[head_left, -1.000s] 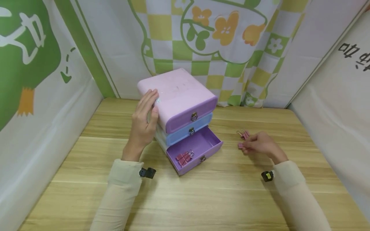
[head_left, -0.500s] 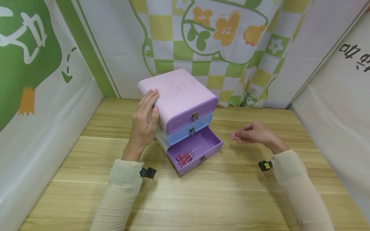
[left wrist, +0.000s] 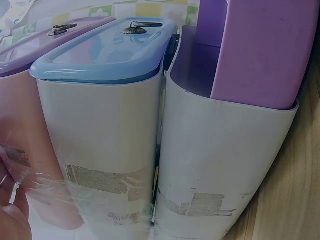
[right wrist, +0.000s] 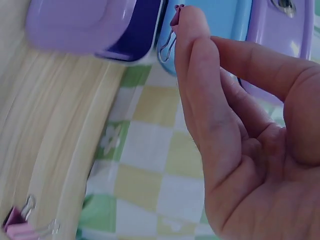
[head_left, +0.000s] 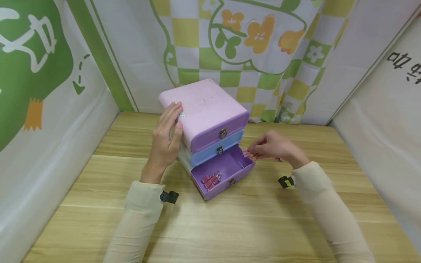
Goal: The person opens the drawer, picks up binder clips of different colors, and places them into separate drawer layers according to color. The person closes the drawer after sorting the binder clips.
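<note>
My right hand [head_left: 274, 146] pinches a small pink binder clip [head_left: 246, 153] between thumb and fingertips, at the right end of the pulled-out purple drawer [head_left: 230, 160]. In the right wrist view that binder clip [right wrist: 175, 22] pokes out past the fingertips, one wire handle showing. Inside the drawer, toward its left, lie pink binder clips [head_left: 210, 180]. My left hand [head_left: 164, 142] rests with extended fingers on the left side and top edge of the pink-topped drawer cabinet [head_left: 207, 106]. Only part of the left hand [left wrist: 12, 215] shows in the left wrist view.
Another pink binder clip [right wrist: 20, 222] lies on the wooden table [head_left: 217, 230], mostly hidden behind my right hand in the head view. The cabinet's blue drawer [head_left: 215, 148] and upper purple drawer [head_left: 220, 131] are closed. A checkered curtain [head_left: 236, 78] hangs behind.
My right hand has picked a binder clip off the table and carried it left to the open drawer's right end. The left hand has stayed on the cabinet.
</note>
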`<action>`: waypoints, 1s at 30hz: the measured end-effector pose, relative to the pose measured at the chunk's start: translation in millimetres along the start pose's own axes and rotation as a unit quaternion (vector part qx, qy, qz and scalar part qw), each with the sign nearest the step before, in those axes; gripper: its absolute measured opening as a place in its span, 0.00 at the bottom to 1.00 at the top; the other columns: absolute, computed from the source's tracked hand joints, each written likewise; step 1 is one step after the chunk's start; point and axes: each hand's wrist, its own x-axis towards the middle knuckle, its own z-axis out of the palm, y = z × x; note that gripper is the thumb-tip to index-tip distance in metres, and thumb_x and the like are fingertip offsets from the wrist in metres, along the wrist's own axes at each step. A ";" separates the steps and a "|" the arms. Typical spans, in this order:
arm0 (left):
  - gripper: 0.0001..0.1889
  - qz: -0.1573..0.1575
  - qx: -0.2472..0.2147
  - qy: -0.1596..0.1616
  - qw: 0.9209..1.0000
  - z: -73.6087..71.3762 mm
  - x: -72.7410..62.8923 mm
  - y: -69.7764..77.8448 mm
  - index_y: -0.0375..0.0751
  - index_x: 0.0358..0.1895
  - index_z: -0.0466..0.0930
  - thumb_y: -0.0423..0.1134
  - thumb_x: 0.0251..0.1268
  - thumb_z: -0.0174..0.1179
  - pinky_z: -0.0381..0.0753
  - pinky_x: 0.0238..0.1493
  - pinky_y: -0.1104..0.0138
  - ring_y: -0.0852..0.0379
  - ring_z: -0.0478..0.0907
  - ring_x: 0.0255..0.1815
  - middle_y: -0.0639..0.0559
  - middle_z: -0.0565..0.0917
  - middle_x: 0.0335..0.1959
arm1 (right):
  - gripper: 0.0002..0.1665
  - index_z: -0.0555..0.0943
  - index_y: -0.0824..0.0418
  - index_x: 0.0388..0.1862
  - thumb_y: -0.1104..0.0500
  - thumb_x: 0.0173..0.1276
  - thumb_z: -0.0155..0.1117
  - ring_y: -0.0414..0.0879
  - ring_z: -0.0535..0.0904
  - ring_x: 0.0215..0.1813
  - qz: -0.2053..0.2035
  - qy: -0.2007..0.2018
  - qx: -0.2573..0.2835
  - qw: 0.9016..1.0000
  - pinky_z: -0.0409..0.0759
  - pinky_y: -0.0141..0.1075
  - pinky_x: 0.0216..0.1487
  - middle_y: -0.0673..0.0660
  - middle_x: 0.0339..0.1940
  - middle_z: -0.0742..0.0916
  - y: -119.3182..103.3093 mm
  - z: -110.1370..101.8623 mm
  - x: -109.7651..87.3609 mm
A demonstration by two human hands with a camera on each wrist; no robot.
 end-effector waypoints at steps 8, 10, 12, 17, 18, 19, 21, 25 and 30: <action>0.27 0.004 0.000 0.003 1.000 1.4 0.7 0.2 0.33 0.73 0.75 0.42 0.78 0.45 0.61 0.87 0.55 0.44 0.67 0.83 0.41 0.76 0.76 | 0.14 0.88 0.76 0.50 0.67 0.76 0.62 0.42 0.90 0.34 -0.016 -0.046 0.031 0.998 0.94 0.38 0.46 0.60 0.35 0.94 -12.6 26.3 15.9; 0.27 0.003 0.000 0.003 1.000 1.4 0.8 0.3 0.33 0.73 0.75 0.42 0.78 0.45 0.61 0.87 0.55 0.44 0.67 0.83 0.41 0.76 0.76 | 0.14 0.88 0.76 0.49 0.67 0.76 0.61 0.43 0.91 0.34 -0.022 -0.053 0.017 0.998 0.94 0.38 0.45 0.61 0.35 0.94 -14.8 32.4 19.0; 0.27 0.001 0.001 0.001 1.000 1.1 0.6 0.2 0.34 0.73 0.75 0.42 0.78 0.45 0.61 0.87 0.55 0.44 0.66 0.83 0.41 0.76 0.76 | 0.13 0.88 0.75 0.48 0.68 0.75 0.60 0.43 0.91 0.34 -0.024 -0.056 0.003 0.998 0.94 0.37 0.43 0.62 0.35 0.94 -16.7 38.5 22.5; 0.27 -0.004 0.004 -0.004 1.000 0.5 -0.2 -0.7 0.34 0.73 0.75 0.43 0.79 0.44 0.61 0.87 0.56 0.44 0.66 0.83 0.42 0.76 0.77 | 0.12 0.89 0.74 0.45 0.68 0.73 0.62 0.44 0.91 0.32 -0.031 -0.063 -0.034 0.997 0.93 0.36 0.40 0.65 0.36 0.94 -16.8 54.1 32.5; 0.27 -0.005 0.004 -0.004 1.000 0.4 -0.3 -0.8 0.34 0.73 0.75 0.43 0.79 0.44 0.61 0.87 0.56 0.44 0.66 0.83 0.41 0.76 0.77 | 0.11 0.89 0.74 0.45 0.68 0.72 0.63 0.44 0.91 0.32 -0.033 -0.067 -0.043 0.996 0.93 0.36 0.40 0.66 0.36 0.94 -17.0 57.2 34.0; 0.27 -0.005 0.003 -0.004 1.000 0.4 -0.4 -1.0 0.34 0.73 0.75 0.43 0.79 0.44 0.61 0.87 0.56 0.44 0.66 0.83 0.41 0.76 0.77 | 0.11 0.89 0.74 0.44 0.68 0.72 0.63 0.44 0.91 0.32 -0.033 -0.070 -0.051 0.996 0.93 0.35 0.39 0.66 0.36 0.94 -17.1 60.1 35.3; 0.27 -0.005 0.004 -0.004 1.000 0.3 -0.6 -1.4 0.34 0.73 0.75 0.43 0.79 0.44 0.61 0.87 0.56 0.44 0.66 0.83 0.41 0.75 0.77 | 0.10 0.90 0.72 0.42 0.67 0.71 0.64 0.44 0.91 0.32 -0.034 -0.075 -0.076 0.994 0.92 0.34 0.38 0.64 0.35 0.94 -17.4 65.3 38.1; 0.27 -0.003 0.004 -0.002 1.000 0.2 -0.7 -1.7 0.33 0.73 0.75 0.42 0.79 0.44 0.61 0.87 0.56 0.44 0.66 0.83 0.41 0.76 0.77 | 0.09 0.91 0.68 0.36 0.66 0.69 0.65 0.43 0.90 0.30 -0.041 -0.086 -0.117 0.988 0.90 0.34 0.36 0.60 0.31 0.94 -18.3 73.0 42.6; 0.27 0.000 0.003 0.000 1.000 0.1 -0.3 -1.4 0.34 0.73 0.75 0.42 0.79 0.45 0.62 0.87 0.56 0.44 0.66 0.83 0.41 0.76 0.76 | 0.11 0.91 0.66 0.29 0.65 0.69 0.65 0.42 0.88 0.28 -0.048 -0.103 -0.147 0.983 0.88 0.31 0.33 0.57 0.27 0.93 -18.8 80.8 48.8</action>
